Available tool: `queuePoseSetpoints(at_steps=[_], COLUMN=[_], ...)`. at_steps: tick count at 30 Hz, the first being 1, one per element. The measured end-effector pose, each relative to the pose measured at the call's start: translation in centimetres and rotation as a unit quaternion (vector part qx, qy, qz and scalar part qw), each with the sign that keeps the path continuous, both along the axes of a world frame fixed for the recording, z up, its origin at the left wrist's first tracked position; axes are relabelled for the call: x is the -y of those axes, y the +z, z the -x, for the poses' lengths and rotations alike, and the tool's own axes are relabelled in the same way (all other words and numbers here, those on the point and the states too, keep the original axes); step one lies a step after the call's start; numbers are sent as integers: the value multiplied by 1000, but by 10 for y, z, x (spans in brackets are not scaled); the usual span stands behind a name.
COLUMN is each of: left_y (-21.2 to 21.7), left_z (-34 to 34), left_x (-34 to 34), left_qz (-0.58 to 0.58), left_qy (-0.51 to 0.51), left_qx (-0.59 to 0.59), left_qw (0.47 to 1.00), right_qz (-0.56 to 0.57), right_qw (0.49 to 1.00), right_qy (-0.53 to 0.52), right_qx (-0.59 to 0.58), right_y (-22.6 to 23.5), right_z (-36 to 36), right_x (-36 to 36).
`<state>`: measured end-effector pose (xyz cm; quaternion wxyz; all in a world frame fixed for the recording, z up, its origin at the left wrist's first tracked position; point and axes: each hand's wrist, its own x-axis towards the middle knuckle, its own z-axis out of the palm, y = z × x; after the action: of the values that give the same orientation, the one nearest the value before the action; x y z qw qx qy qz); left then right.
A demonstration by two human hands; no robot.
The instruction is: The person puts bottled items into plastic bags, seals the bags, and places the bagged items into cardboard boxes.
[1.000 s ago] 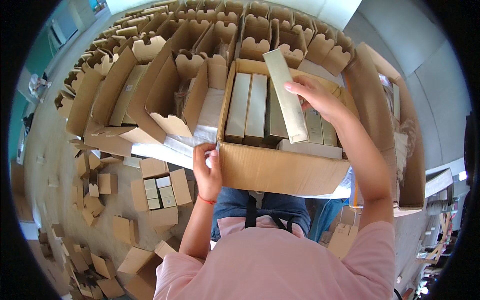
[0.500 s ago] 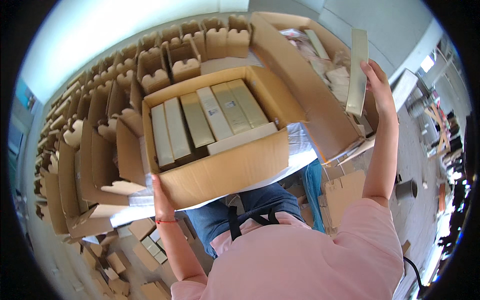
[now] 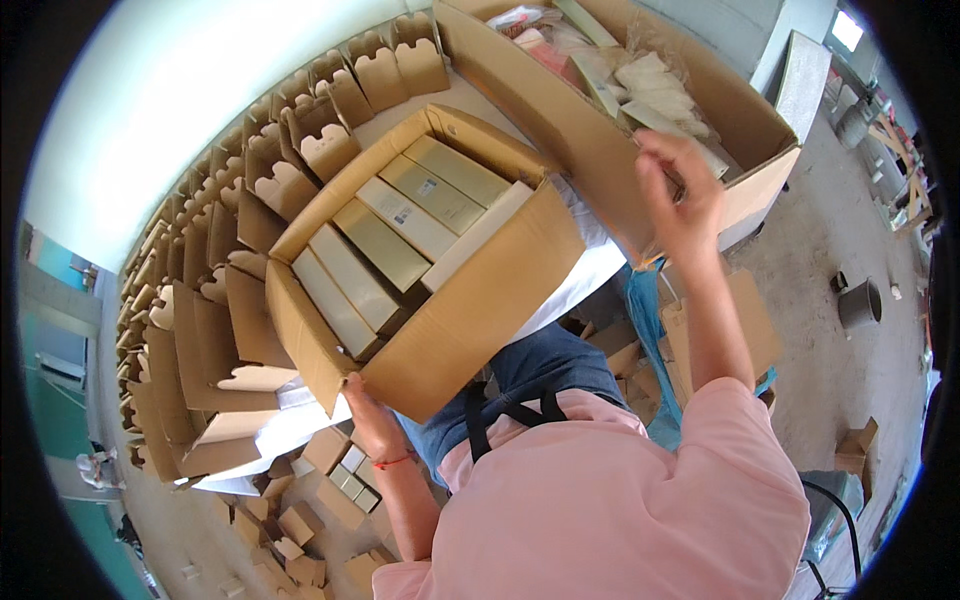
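Rows of folded empty cartons (image 3: 230, 260) stand upright and packed edge to edge on the far left, flaps up, which keeps them open and within reach.

Left hand (image 3: 368, 420): fingers closed on the lower corner of the open cardboard box (image 3: 470, 300), thumb side up against its front wall. The grip appears to steady the box, which overhangs the white table edge (image 3: 590, 275) toward the body. Wrist bent back, forearm rising from below (a red band sits on the wrist).

Above that grip, long pale green packs (image 3: 400, 245) lie side by side inside the box, filling it almost wall to wall; one white pack lies crosswise.

Right hand (image 3: 680, 195): raised over the near wall of the bigger carton (image 3: 600, 130), fingers curled, blurred; cannot tell whether it pinches anything. Arm nearly straight, elbow low. Wrapped goods (image 3: 650, 85) lie just beyond the fingertips.
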<state>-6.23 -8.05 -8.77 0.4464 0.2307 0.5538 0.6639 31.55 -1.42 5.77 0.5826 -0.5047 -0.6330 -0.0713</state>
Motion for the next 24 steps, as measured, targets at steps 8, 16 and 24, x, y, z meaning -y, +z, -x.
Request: queuePoseSetpoints(at_steps=[8, 16, 24], left_y=[26, 13, 6], left_z=[-24, -8, 6], left_x=[-17, -50, -77], left_qz=[-10, 3, 0], left_qy=[15, 9, 3], left_qx=[72, -17, -12], left_qw=[997, 1000, 1000], right_qz=[-29, 174, 711], right_qw=[998, 964, 672], right_qy=[28, -102, -17], right_qx=[38, 172, 208], right_y=[-23, 55, 8], right_z=[5, -154, -181], right_x=[33, -46, -132])
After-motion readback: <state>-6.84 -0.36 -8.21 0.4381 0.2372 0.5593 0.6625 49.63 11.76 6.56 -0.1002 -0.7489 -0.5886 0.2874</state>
